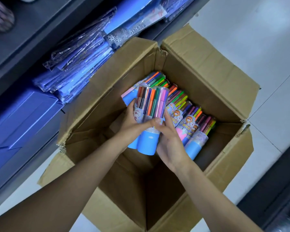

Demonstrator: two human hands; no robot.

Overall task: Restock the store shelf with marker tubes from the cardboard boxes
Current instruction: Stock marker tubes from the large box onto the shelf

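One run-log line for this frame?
stage: pickup | left hand and right hand: gripping marker tubes | over: open cardboard box | more tubes inside

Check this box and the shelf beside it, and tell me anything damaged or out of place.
The cardboard box shows wear: its corners are torn and frayed at the flap folds, and the flaps are creased. The marker tubes inside look intact, as do those held by the left hand and right hand. Nothing looks spilled.
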